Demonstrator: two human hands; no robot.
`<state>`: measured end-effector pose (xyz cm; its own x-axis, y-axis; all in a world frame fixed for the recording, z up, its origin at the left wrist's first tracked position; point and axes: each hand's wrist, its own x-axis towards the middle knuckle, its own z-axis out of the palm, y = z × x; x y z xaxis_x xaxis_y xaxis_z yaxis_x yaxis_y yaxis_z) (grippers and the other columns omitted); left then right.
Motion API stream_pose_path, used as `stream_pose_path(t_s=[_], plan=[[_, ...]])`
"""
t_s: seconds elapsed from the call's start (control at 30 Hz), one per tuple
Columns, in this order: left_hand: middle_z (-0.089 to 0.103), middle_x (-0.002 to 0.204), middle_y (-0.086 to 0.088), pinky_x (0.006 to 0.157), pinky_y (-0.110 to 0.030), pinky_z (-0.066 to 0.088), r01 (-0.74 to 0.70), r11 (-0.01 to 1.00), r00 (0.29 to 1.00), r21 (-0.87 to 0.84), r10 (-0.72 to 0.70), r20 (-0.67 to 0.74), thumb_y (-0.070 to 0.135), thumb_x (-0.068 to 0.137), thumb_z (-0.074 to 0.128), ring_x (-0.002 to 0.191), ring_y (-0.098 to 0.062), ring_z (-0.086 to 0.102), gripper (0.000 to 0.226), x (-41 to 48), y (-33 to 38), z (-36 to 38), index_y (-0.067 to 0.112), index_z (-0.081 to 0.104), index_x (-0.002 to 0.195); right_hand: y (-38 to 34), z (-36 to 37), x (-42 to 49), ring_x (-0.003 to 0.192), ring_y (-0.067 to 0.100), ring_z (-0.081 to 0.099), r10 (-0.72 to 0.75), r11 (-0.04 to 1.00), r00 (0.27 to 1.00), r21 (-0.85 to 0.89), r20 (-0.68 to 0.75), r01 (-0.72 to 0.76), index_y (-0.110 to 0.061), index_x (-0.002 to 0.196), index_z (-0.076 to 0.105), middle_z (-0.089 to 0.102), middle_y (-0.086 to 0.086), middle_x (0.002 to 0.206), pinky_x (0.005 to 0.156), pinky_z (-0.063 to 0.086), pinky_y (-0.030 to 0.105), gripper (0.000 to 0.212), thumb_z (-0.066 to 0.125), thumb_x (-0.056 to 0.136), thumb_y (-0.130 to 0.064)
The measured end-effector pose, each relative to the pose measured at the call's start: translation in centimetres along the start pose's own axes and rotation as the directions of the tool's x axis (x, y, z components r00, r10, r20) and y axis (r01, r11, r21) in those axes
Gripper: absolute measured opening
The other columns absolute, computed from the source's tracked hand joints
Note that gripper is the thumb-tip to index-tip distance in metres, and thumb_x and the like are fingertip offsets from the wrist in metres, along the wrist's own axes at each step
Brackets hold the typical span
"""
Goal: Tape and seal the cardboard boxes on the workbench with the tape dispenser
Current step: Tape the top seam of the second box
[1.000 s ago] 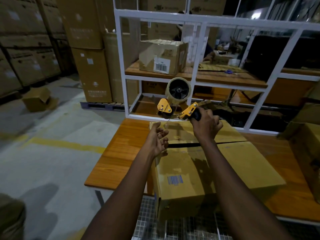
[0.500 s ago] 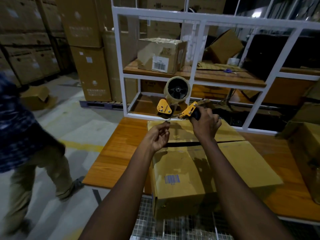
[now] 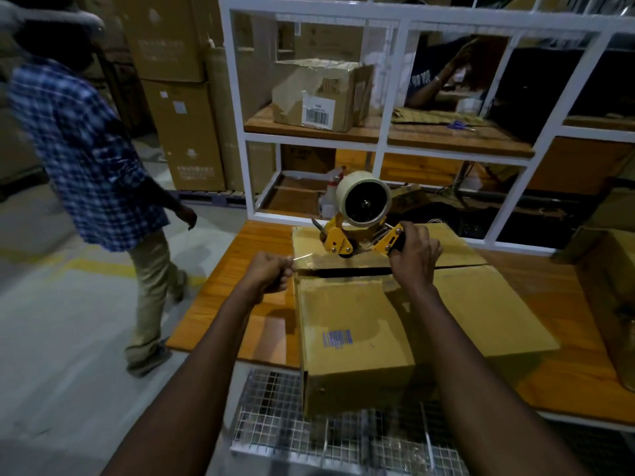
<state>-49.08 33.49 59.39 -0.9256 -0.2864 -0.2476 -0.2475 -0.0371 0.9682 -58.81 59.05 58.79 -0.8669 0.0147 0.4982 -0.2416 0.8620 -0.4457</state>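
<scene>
Clear tape [image 3: 311, 261] barely visible, dispenser [image 3: 357, 221] handle hidden in right hand's [image 3: 414, 255] curled fingers, left hand [image 3: 269, 273] pinching tape end, box [image 3: 395, 304] flaps' seam gaping

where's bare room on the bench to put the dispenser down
Bare workbench runs left of the cardboard box to the bench's left edge, beneath the left hand pinching the tape. Another strip lies right of it, before the second box at the right end. The box top is crowded: tape dispenser and right hand.
</scene>
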Motion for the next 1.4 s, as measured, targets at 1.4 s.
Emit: stream_pose_path(t_s=[1.4], plan=[[0.065,0.084,-0.003,0.067,-0.036,0.05,-0.016,0.703,0.979,0.711,0.154,-0.131,0.066,0.091,0.044,0.078,-0.026,0.063,0.042,3.0,-12.1,-0.2,0.025,0.045,0.101,1.2,3.9,-2.9,0.102,0.039,0.047,-0.076,0.992,0.995,-0.093,0.058,0.082,-0.018,0.13,0.055,0.052,0.016,0.118,0.1,0.033,0.051,0.058,0.066,0.074,-0.003]])
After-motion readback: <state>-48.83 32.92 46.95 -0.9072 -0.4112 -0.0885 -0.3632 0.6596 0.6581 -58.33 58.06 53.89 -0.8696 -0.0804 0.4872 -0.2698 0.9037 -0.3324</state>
